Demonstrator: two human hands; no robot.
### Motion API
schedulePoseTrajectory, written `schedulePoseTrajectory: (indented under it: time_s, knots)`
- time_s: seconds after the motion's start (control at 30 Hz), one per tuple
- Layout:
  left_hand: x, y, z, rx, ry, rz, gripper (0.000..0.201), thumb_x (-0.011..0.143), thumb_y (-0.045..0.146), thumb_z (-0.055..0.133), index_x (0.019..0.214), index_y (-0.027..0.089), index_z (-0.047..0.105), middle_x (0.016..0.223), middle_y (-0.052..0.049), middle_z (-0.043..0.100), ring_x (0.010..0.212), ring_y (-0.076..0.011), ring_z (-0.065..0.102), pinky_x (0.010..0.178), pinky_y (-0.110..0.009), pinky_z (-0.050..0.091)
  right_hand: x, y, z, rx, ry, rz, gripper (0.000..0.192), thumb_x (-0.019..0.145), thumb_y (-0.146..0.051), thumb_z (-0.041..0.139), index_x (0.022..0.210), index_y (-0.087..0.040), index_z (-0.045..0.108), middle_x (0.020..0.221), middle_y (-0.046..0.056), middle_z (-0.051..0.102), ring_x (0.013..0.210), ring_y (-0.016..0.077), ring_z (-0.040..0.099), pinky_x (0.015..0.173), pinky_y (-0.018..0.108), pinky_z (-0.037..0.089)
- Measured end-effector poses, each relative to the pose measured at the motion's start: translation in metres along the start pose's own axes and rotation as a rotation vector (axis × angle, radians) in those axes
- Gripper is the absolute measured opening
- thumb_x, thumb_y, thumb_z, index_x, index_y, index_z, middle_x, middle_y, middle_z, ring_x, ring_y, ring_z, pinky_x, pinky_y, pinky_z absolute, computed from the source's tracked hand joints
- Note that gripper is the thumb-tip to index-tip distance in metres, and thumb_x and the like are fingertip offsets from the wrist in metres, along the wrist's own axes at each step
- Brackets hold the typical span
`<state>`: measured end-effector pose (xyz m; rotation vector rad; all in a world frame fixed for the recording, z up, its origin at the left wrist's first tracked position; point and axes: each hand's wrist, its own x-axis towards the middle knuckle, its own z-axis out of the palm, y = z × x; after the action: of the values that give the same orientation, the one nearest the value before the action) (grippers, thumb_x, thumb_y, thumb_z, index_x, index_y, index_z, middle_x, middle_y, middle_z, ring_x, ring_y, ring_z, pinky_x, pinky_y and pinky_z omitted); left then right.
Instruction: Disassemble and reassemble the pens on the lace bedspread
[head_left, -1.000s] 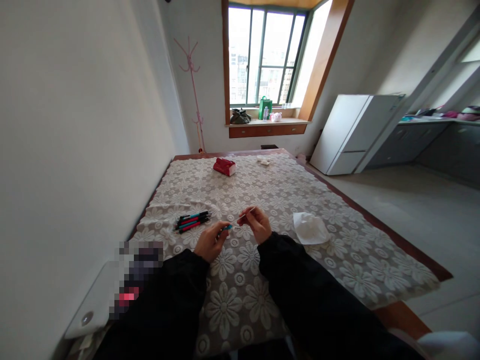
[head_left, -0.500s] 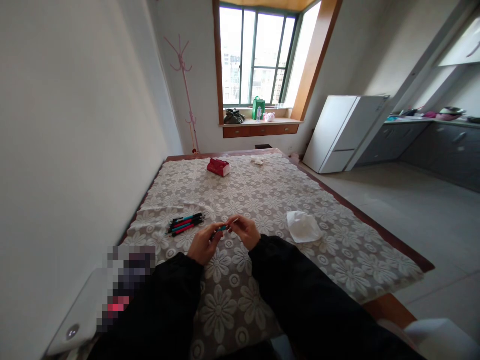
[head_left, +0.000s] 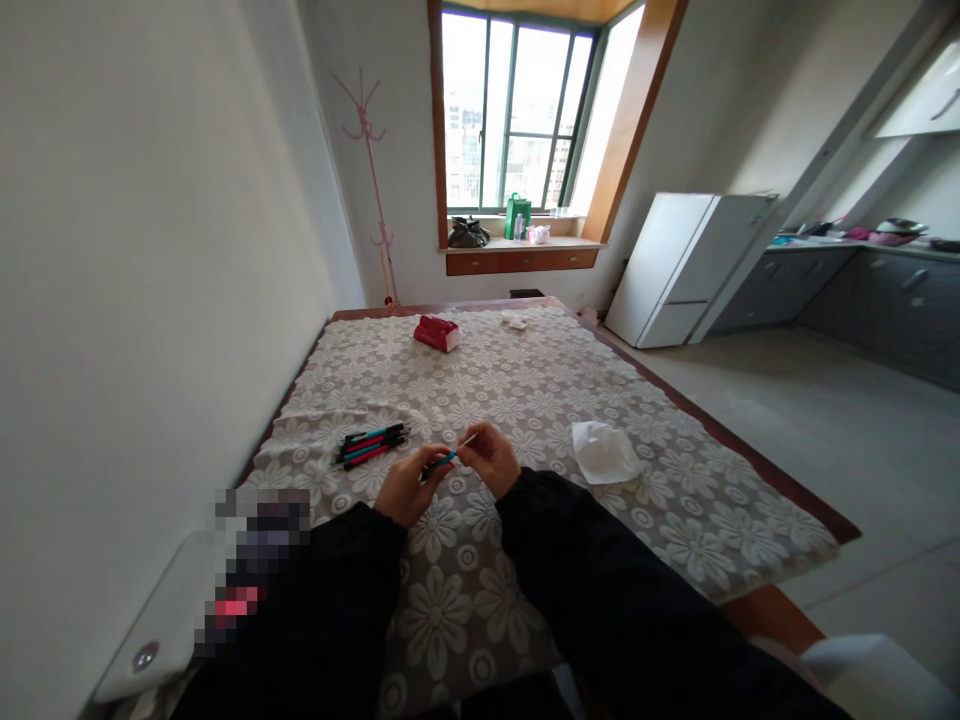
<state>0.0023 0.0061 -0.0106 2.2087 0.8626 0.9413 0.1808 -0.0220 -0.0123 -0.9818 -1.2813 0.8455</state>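
Note:
My left hand (head_left: 405, 487) pinches a teal and dark pen (head_left: 442, 462) above the tablecloth. Close by, at the pen's upper end, my right hand (head_left: 490, 458) is closed with a thin whitish stick (head_left: 469, 439) jutting up between its fingers. Whether the stick touches the pen is hard to make out. A bundle of teal, red and black pens (head_left: 371, 446) lies to the left of my left hand. On the right, apart from my right hand, rests a crumpled white tissue (head_left: 604, 452).
A flower-patterned cloth (head_left: 517, 385) covers the table. Farther back lie a red tissue packet (head_left: 436, 334) and a small white item (head_left: 514, 323). A wall (head_left: 187, 250) borders the table's left side. Beyond stand a pink coat rack (head_left: 373, 165) and a white fridge (head_left: 679, 265).
My hands have drawn slightly apart at the pen. The whitish stick in my right hand now shows more clearly, and more of the teal pen end is visible.

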Motion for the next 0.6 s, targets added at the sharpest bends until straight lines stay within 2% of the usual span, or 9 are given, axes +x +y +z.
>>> schedulePoseTrajectory:
  time_s: [0.07,0.23,0.37,0.47,0.6]
  knots:
    - [-0.0003,0.0008,-0.0004,-0.006,0.004,0.004,0.023,0.090,0.036,0.053,0.107,0.022,0.057,0.093,-0.005,0.073,0.086,-0.0181,0.068,0.076,-0.029,0.052,-0.0003,0.0004,-0.0008,0.000,-0.025,0.003,0.024,0.076,-0.040,0.070,0.082,-0.019,0.058,0.071,0.000,0.061,0.061,0.0121,0.057,0.058,0.025,0.047]
    - [-0.0004,0.0011,-0.0014,0.026,0.020,0.035,0.021,0.089,0.033,0.053,0.106,0.022,0.059,0.092,-0.004,0.072,0.081,-0.0158,0.067,0.074,-0.026,0.051,-0.0004,0.0020,-0.0009,-0.043,-0.204,0.051,0.024,0.076,-0.040,0.070,0.077,-0.018,0.059,0.064,-0.003,0.057,0.057,0.0104,0.053,0.055,0.023,0.042]
    - [-0.0006,0.0011,-0.0024,0.031,0.044,0.023,0.021,0.090,0.032,0.050,0.107,0.022,0.057,0.093,-0.003,0.071,0.080,-0.0155,0.066,0.074,-0.026,0.050,-0.0008,0.0025,0.0013,-0.099,-0.208,0.038,0.023,0.076,-0.038,0.069,0.077,-0.018,0.056,0.065,-0.003,0.056,0.055,0.0097,0.050,0.052,0.022,0.040]
    - [0.0001,0.0016,-0.0039,-0.008,0.111,-0.007,0.020,0.092,0.029,0.044,0.108,0.022,0.054,0.094,-0.004,0.070,0.080,-0.0156,0.065,0.076,-0.028,0.049,0.0000,0.0032,-0.0004,-0.299,-0.176,-0.063,0.017,0.077,-0.029,0.066,0.087,-0.020,0.057,0.071,-0.002,0.057,0.060,0.0115,0.050,0.056,0.025,0.042]
    - [0.0024,0.0016,-0.0068,-0.021,0.266,-0.063,0.017,0.092,0.026,0.040,0.102,0.020,0.053,0.093,-0.004,0.067,0.079,-0.0154,0.062,0.075,-0.027,0.047,0.0022,0.0077,-0.0065,-0.676,-0.170,-0.244,0.020,0.079,-0.016,0.057,0.097,-0.021,0.061,0.080,0.002,0.060,0.080,0.0186,0.055,0.079,0.033,0.045]
